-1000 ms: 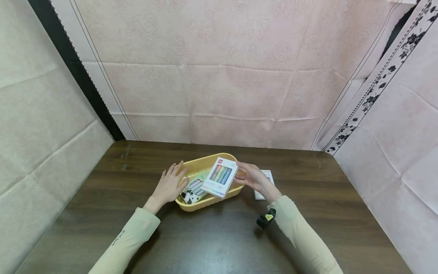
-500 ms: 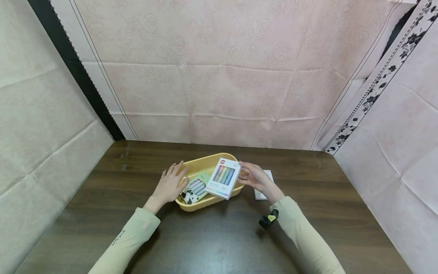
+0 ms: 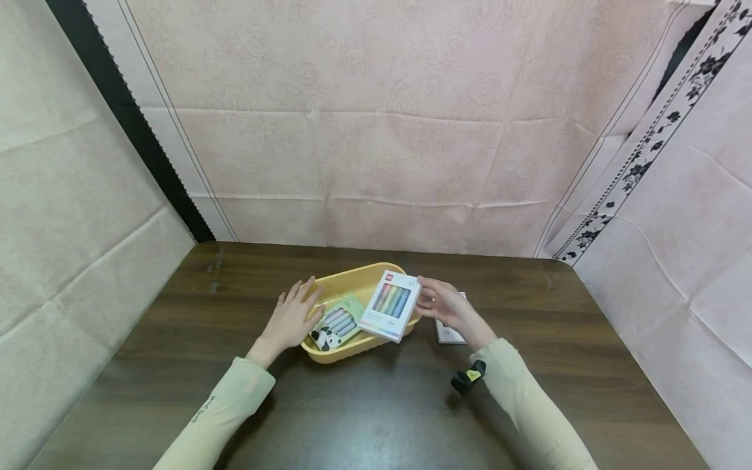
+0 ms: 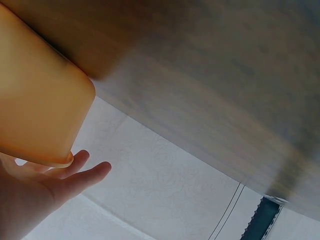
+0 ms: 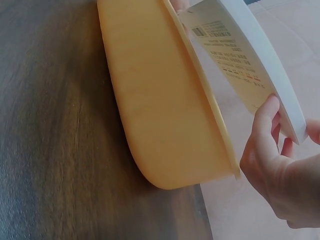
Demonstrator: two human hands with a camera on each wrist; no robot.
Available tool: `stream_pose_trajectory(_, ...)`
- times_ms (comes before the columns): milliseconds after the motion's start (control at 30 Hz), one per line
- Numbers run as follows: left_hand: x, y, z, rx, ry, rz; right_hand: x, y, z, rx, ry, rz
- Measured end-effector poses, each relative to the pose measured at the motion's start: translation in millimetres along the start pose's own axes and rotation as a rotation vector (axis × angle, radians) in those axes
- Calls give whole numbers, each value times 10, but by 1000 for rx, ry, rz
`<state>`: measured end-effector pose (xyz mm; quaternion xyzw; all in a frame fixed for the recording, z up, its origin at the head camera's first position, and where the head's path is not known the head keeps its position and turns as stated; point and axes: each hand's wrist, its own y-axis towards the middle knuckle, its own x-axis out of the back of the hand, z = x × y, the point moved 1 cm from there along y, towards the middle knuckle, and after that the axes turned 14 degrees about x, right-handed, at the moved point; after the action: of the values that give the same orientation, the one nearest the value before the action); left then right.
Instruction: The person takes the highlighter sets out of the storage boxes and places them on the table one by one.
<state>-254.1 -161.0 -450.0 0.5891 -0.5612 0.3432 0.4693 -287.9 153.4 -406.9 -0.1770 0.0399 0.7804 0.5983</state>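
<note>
My right hand point(image 3: 451, 311) pinches a white box of coloured pens point(image 3: 390, 302) by its right edge, thumb on one face and fingers on the other. The box is tilted over the right part of a yellow plastic basket point(image 3: 360, 279). Its printed back point(image 5: 235, 55) shows in the right wrist view. My left hand point(image 3: 289, 320) rests at the basket's left end, fingers spread and mostly straight across the rim; the left wrist view has those fingers beside the basket wall point(image 4: 45, 95). Inside the basket lies a green pack of pens point(image 3: 339, 322) with a black-and-white animal picture.
A second white box point(image 3: 449, 335) lies on the table right of the basket, partly hidden by my right hand. The brown wooden table point(image 3: 364, 418) ends at a far edge against pale cloth curtains point(image 3: 376, 163). A small black device point(image 3: 469, 377) sits at the right wrist.
My right hand has shifted a little to the right with the white pen box, showing more of the green pack and covering more of the second box. The left hand has stayed put.
</note>
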Motion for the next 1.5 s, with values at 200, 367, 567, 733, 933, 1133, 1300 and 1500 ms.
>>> stream_pose_trajectory(200,1,-1,-2,-1,-1,-2,51,-18,10,-1,20,2)
stream_pose_trajectory(367,8,-2,-5,0,1,3,84,-42,28,-9,34,-1)
stream_pose_trajectory(567,3,0,0,4,0,9,112,-73,52,-29,39,-17)
stream_pose_trajectory(733,3,5,1,3,3,11,134,-84,56,-28,17,-14)
stream_pose_trajectory(933,4,0,-2,0,1,12,188,-102,50,-28,-6,-28)
stream_pose_trajectory(1133,9,1,-4,-4,2,8,238,-142,78,-38,7,-53)
stream_pose_trajectory(1300,12,3,-4,-6,7,5,254,-185,118,-31,6,-44)
stream_pose_trajectory(1500,9,2,-2,-7,3,6,285,-212,137,-17,25,-14)
